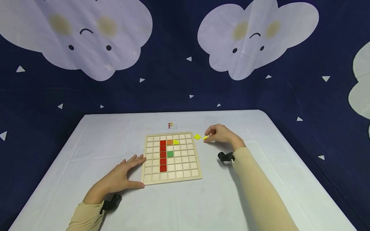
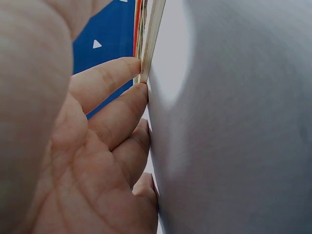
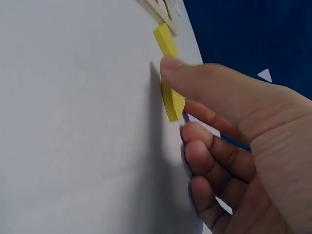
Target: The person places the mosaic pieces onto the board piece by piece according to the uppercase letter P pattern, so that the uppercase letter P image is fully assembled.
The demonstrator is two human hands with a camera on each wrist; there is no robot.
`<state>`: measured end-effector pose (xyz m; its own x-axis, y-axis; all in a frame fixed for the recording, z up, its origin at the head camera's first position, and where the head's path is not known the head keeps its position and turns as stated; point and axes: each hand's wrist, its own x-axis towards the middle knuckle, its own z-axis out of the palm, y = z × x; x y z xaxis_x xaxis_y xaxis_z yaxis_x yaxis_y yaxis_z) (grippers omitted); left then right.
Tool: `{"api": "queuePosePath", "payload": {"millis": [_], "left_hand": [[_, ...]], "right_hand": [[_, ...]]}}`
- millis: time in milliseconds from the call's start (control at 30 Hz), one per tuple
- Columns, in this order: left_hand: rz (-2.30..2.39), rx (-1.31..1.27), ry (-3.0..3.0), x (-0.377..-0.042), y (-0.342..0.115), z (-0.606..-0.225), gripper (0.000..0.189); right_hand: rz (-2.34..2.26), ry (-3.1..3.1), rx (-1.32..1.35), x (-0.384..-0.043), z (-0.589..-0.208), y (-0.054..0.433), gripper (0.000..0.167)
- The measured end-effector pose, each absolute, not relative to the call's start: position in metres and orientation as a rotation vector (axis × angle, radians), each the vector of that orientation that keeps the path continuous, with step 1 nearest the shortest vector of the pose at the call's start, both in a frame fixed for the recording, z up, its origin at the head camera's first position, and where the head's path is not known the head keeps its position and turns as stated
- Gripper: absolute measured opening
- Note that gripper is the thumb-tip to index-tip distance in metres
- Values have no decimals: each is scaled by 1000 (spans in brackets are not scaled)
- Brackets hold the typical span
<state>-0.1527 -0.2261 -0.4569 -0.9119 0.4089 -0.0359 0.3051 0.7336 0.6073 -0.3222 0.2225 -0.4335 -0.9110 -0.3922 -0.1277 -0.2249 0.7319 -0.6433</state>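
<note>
A wooden grid board (image 1: 173, 181) lies on the table with a column of several red tiles (image 1: 163, 154), an orange tile (image 1: 170, 142), a yellow piece (image 1: 176, 142) and a green tile (image 1: 170, 154) in its cells. My left hand (image 1: 119, 176) touches the board's left side, thumb at the near corner and fingers extended along the edge. To the right of the board, my right hand (image 1: 221, 134) pinches a yellow tile with a curved side (image 3: 173, 106), low over the cloth. Beyond it lies another yellow tile (image 3: 165, 39), close to the board's far right corner.
A small printed card (image 1: 171, 125) with a coloured grid pattern lies behind the board. White cloth (image 1: 179, 208) covers the table. A dark blue curtain (image 1: 173, 93) with clouds hangs behind. Each wrist carries a black camera (image 1: 226, 157).
</note>
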Motion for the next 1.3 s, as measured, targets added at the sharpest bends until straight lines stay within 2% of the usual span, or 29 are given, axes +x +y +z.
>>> {"api": "queuePosePath", "payload": {"millis": [567, 867, 1100, 1300], "left_hand": [[940, 583, 2771, -152, -225, -457, 102], [922, 580, 2775, -151, -222, -454, 102], [910, 564, 2781, -150, -222, -452, 102], [889, 568, 2794, -150, -220, -452, 103]], "right_hand": [[-989, 2692, -490, -326, -442, 223, 23], [-1031, 2679, -530, -323, -445, 228, 37], [-992, 2714, -533, -321, -443, 229, 25], [-971, 2731, -574, -319, -445, 227, 24]]}}
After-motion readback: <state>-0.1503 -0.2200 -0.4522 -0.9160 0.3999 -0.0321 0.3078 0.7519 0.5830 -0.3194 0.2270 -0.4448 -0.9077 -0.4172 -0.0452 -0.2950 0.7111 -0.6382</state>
